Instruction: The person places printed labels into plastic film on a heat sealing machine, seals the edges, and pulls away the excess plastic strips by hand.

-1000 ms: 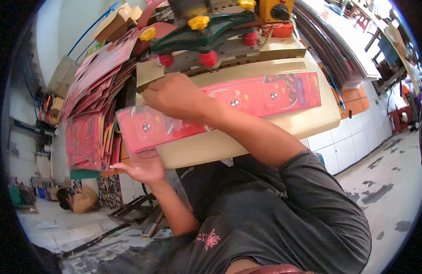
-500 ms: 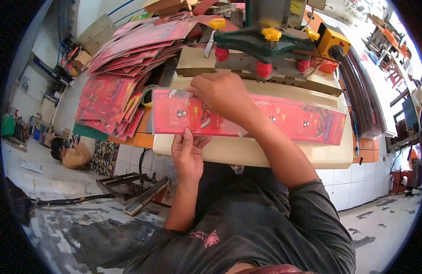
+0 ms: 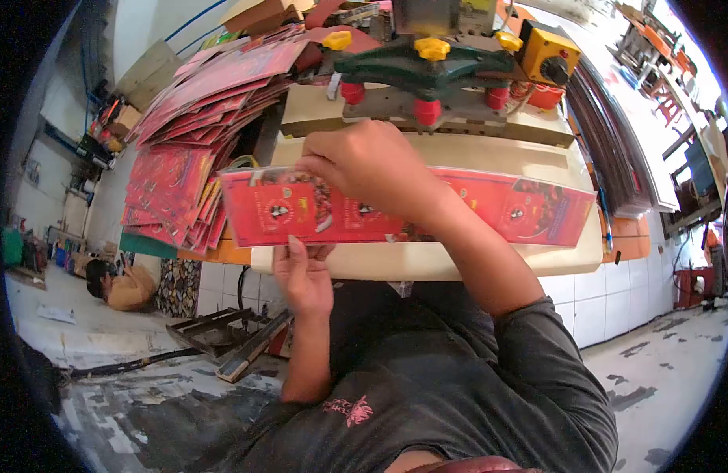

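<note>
Left fingers (image 3: 298,254) pinch long red glossy plastic strip (image 3: 258,214), right fingers (image 3: 320,165) grip upper edge; support evenly (might flex).

The grey concrete floor (image 3: 151,426) bears dark, worn patches. White square tiles (image 3: 616,303) face the base beneath the orange-brown wooden counter (image 3: 633,237). A pale, plain wall (image 3: 147,31) stands at upper left, crossed by a thin blue line (image 3: 192,22). Bright light washes out the upper right, where a red plastic stool (image 3: 692,285) stands on the floor.
</note>
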`<state>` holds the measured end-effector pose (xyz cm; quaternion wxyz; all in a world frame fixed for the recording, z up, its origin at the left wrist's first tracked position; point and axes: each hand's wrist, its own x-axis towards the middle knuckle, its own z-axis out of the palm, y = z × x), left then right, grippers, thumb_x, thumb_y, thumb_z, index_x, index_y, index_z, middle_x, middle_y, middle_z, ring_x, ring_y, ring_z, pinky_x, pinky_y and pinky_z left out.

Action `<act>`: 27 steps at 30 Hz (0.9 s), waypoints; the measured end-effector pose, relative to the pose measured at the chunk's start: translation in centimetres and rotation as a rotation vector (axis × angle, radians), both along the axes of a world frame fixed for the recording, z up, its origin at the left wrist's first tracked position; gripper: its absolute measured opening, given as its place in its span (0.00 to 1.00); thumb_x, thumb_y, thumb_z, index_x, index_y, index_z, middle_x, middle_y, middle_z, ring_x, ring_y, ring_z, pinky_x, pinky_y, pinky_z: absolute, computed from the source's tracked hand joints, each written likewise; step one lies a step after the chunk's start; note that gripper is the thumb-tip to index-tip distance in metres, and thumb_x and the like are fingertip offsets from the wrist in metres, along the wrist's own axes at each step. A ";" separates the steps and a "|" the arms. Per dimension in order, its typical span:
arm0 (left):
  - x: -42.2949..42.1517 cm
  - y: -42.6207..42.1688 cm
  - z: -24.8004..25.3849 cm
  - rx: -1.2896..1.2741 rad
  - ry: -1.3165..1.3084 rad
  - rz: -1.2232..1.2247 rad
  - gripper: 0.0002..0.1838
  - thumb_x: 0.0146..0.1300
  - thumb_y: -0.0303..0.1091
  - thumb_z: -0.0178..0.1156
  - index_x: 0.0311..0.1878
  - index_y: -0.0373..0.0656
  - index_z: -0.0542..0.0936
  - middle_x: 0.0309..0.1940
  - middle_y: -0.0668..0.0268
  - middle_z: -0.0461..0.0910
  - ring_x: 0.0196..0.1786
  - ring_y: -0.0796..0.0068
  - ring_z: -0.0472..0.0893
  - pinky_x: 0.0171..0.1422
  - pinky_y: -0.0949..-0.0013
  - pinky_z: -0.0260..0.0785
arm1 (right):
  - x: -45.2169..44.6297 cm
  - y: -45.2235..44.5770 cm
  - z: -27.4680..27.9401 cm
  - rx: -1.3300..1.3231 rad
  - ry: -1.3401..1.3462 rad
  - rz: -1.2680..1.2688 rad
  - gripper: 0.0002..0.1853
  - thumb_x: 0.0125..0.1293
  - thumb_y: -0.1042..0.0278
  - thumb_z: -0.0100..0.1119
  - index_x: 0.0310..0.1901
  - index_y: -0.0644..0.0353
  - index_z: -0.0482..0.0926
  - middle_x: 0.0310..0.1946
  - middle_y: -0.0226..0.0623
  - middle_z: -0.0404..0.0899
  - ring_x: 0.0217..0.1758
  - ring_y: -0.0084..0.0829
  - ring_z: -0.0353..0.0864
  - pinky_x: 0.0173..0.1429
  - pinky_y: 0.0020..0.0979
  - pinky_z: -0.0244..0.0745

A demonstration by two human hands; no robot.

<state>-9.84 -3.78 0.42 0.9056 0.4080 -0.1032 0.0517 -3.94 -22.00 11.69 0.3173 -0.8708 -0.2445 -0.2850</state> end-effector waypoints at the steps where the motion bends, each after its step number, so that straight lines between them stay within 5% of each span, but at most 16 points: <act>1: 0.1 0.3 0.4 0.005 -0.003 0.047 0.18 0.78 0.36 0.52 0.65 0.38 0.70 0.54 0.57 0.82 0.52 0.65 0.86 0.55 0.60 0.84 | -0.2 -0.1 0.1 -0.033 -0.026 -0.014 0.12 0.67 0.57 0.62 0.33 0.56 0.82 0.22 0.45 0.80 0.28 0.51 0.82 0.33 0.48 0.75; 5: 1.2 2.8 1.0 -0.044 -0.050 0.036 0.20 0.76 0.33 0.54 0.67 0.38 0.69 0.62 0.55 0.78 0.58 0.61 0.83 0.61 0.55 0.80 | -0.4 -0.3 0.2 -0.090 -0.109 -0.040 0.12 0.67 0.56 0.61 0.32 0.54 0.79 0.20 0.43 0.80 0.27 0.49 0.82 0.31 0.48 0.74; 10: 2.4 6.1 1.5 -0.029 -0.081 0.220 0.18 0.73 0.37 0.60 0.62 0.45 0.74 0.59 0.61 0.80 0.57 0.66 0.82 0.60 0.61 0.79 | -0.1 -0.3 -0.3 -0.107 -0.179 -0.032 0.13 0.68 0.56 0.61 0.31 0.54 0.78 0.20 0.41 0.79 0.25 0.49 0.81 0.29 0.47 0.73; 13: 3.0 8.6 1.9 -0.076 -0.062 0.364 0.19 0.74 0.35 0.58 0.64 0.41 0.72 0.59 0.56 0.80 0.57 0.62 0.82 0.60 0.58 0.81 | 0.2 -0.3 -0.6 -0.143 -0.181 -0.028 0.12 0.68 0.57 0.61 0.31 0.55 0.77 0.19 0.40 0.79 0.25 0.48 0.81 0.29 0.46 0.73; 27: 3.8 18.8 5.0 -0.045 -0.123 0.479 0.17 0.71 0.36 0.62 0.60 0.43 0.76 0.56 0.62 0.82 0.52 0.68 0.83 0.55 0.65 0.78 | 0.9 -0.1 -1.5 -0.172 -0.172 0.020 0.15 0.69 0.54 0.60 0.30 0.55 0.78 0.18 0.42 0.79 0.23 0.47 0.82 0.28 0.45 0.74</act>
